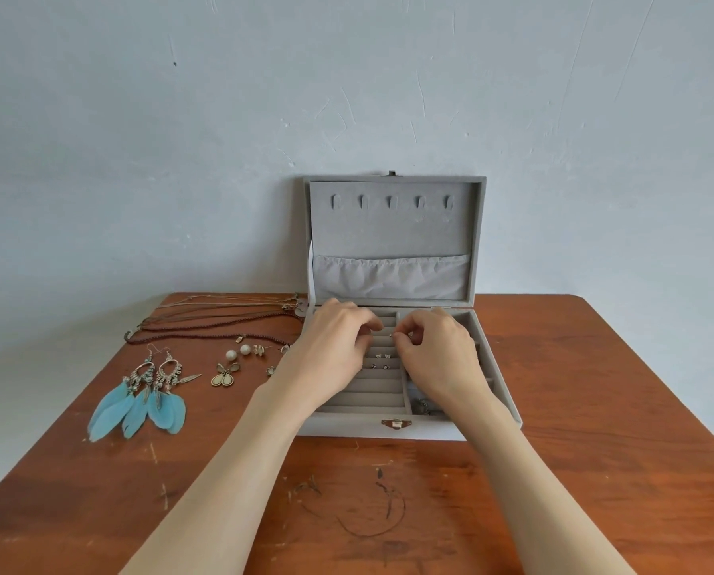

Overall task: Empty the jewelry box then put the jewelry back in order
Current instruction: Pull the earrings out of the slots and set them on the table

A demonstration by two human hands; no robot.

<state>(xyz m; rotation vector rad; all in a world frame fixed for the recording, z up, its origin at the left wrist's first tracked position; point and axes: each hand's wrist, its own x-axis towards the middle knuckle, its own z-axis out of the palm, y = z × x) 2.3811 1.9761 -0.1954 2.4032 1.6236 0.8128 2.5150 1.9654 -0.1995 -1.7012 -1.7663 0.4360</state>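
Over the open jewelry box [392, 427], both hands, left [338, 338] and right [434, 346], pinched one small stud earring [390, 334] at the ring rolls, restocking seemingly underway; next, seating it; feather earrings [139, 402] waited at nine o'clock.

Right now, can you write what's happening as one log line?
hands: left, right pinch tiny earring | over: jewelry box ring rolls | table: feather earrings, necklaces

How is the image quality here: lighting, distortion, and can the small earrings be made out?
Head view: soft, even light, no glare; faint shadows under the forearms. Wide-angle bowing shows at the table edges. The feather earrings are crisp; studs in the jewelry box are too small to resolve.
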